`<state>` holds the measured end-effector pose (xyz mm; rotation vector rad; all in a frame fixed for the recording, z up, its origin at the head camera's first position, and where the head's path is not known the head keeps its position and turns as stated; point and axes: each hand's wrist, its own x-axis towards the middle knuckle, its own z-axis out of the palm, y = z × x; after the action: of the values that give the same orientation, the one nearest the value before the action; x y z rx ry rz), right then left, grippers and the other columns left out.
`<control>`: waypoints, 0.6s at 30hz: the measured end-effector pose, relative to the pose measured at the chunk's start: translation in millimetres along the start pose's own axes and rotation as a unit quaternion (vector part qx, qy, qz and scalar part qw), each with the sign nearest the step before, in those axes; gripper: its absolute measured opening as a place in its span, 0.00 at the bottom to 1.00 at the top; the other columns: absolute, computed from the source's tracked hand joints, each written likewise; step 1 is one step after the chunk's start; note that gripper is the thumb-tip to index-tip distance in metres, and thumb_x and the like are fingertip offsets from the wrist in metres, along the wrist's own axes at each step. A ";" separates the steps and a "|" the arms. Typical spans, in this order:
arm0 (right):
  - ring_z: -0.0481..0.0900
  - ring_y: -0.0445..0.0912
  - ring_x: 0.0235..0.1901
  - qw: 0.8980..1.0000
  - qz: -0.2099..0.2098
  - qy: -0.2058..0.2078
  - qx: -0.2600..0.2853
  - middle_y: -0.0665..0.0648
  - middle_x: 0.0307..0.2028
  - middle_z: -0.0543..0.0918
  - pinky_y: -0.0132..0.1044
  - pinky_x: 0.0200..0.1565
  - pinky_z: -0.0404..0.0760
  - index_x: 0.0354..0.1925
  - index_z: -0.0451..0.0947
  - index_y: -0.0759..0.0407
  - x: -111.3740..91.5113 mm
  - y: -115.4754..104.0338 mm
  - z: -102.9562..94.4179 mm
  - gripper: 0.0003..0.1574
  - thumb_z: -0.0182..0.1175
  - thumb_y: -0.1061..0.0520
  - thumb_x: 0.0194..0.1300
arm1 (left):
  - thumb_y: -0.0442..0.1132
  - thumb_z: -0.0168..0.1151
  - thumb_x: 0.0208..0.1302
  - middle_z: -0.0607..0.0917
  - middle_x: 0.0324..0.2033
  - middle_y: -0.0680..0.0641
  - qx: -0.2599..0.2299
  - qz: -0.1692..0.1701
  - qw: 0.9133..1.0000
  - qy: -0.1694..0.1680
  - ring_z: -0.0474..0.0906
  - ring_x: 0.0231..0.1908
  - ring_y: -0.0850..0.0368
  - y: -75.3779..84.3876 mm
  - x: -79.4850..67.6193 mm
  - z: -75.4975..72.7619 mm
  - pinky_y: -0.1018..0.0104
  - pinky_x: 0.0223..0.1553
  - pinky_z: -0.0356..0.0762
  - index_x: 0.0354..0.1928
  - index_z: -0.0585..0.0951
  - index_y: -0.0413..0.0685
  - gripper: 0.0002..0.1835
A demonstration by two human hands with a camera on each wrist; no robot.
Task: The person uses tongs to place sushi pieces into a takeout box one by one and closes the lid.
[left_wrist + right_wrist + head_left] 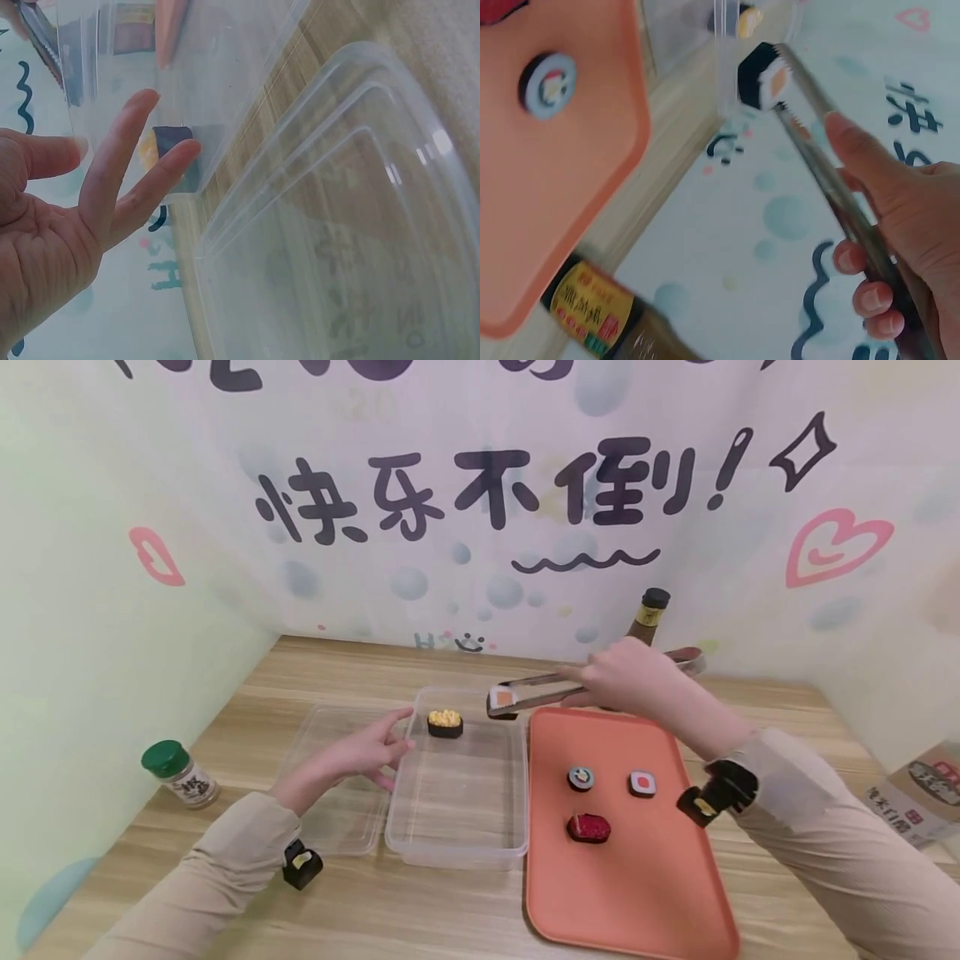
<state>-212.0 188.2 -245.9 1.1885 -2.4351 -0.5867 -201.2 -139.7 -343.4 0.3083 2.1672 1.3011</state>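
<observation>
My right hand [630, 675] grips metal tongs [831, 184]. Their tips pinch a sushi piece [502, 700] with a white and orange face and black wrap, above the far right corner of a clear plastic container [459, 852]. Inside that container, toward the far left, sits a black-wrapped sushi piece [446, 723] with yellow topping. My left hand [362, 750] is at the container's left side, fingers spread and fairly straight; the fingertips appear to touch the wall. In the left wrist view, the thumb [56, 156] stands apart from the two nearest fingers.
An orange tray [622, 893] right of the container bears a round roll [581, 778], a square white-and-red piece [642, 783] and a red-topped piece [588, 828]. A clear lid [337, 831] lies left. Around stand a green-capped shaker [180, 774], a dark-capped bottle [649, 614] and a box [918, 793].
</observation>
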 end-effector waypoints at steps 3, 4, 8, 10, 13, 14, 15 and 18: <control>0.52 0.39 0.10 0.999 -0.013 -0.030 0.003 0.47 0.07 0.60 0.30 0.10 0.53 0.30 0.79 0.51 13.9 -10.6 1.5 0.21 0.61 0.36 0.52 | 0.36 0.42 0.71 0.69 0.55 0.24 -0.002 0.006 1.000 -0.003 0.78 0.46 0.39 0.5 -0.9 -0.8 0.59 0.34 0.86 0.70 0.36 0.41 0.34; 0.53 0.39 0.11 0.999 -0.013 -0.044 0.006 0.47 0.07 0.63 0.29 0.10 0.53 0.27 0.79 0.52 18.1 -13.9 2.4 0.21 0.61 0.36 0.52 | 0.37 0.42 0.71 0.69 0.54 0.24 -0.002 0.009 1.000 -0.006 0.79 0.45 0.40 0.8 -1.4 -1.2 0.58 0.34 0.86 0.70 0.37 0.41 0.35; 0.56 0.39 0.14 0.995 0.001 -0.097 0.003 0.46 0.11 0.68 0.29 0.12 0.55 0.21 0.77 0.51 33.0 -26.4 6.1 0.21 0.61 0.36 0.52 | 0.40 0.44 0.70 0.70 0.53 0.24 -0.003 0.028 0.999 -0.019 0.81 0.42 0.44 2.1 -3.1 -3.2 0.59 0.34 0.86 0.69 0.36 0.39 0.36; 0.55 0.39 0.14 0.994 0.002 -0.110 -0.018 0.45 0.11 0.66 0.30 0.12 0.58 0.16 0.74 0.50 39.1 -31.8 8.7 0.23 0.62 0.36 0.51 | 0.39 0.44 0.70 0.71 0.52 0.24 -0.002 0.027 0.999 -0.017 0.81 0.42 0.43 2.6 -3.0 -2.9 0.59 0.33 0.86 0.69 0.36 0.39 0.36; 0.53 0.39 0.13 0.992 -0.007 -0.111 -0.053 0.45 0.10 0.60 0.29 0.12 0.58 0.11 0.66 0.49 46.9 -39.7 11.8 0.28 0.62 0.34 0.50 | 0.35 0.43 0.70 0.71 0.52 0.25 0.000 0.012 1.000 -0.002 0.80 0.43 0.40 3.2 -2.1 -0.6 0.60 0.32 0.86 0.70 0.37 0.40 0.35; 0.52 0.38 0.13 0.992 -0.010 -0.109 -0.064 0.45 0.09 0.58 0.29 0.12 0.57 0.10 0.64 0.49 48.8 -41.9 12.2 0.29 0.61 0.34 0.50 | 0.35 0.42 0.70 0.72 0.52 0.25 0.002 0.009 1.000 0.002 0.79 0.44 0.39 3.0 -1.9 -0.2 0.60 0.32 0.86 0.70 0.37 0.40 0.34; 0.51 0.38 0.13 0.992 -0.012 -0.106 -0.073 0.45 0.09 0.56 0.29 0.11 0.54 0.10 0.62 0.49 50.2 -43.8 12.5 0.31 0.61 0.33 0.50 | 0.34 0.42 0.70 0.72 0.52 0.25 0.001 0.006 1.000 0.005 0.79 0.44 0.38 2.3 -1.3 0.1 0.60 0.32 0.86 0.70 0.37 0.40 0.34; 0.48 0.39 0.12 0.990 -0.008 -0.112 -0.084 0.46 0.09 0.50 0.30 0.13 0.47 0.09 0.57 0.49 53.6 -48.3 12.7 0.34 0.61 0.32 0.50 | 0.34 0.41 0.70 0.71 0.53 0.24 -0.001 0.003 1.000 0.006 0.78 0.45 0.37 0.5 -0.5 0.0 0.60 0.31 0.86 0.70 0.37 0.40 0.34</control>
<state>-217.8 120.7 -273.9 1.1273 -2.4989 -0.9551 -200.8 -139.7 -342.8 0.3056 2.1768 1.3117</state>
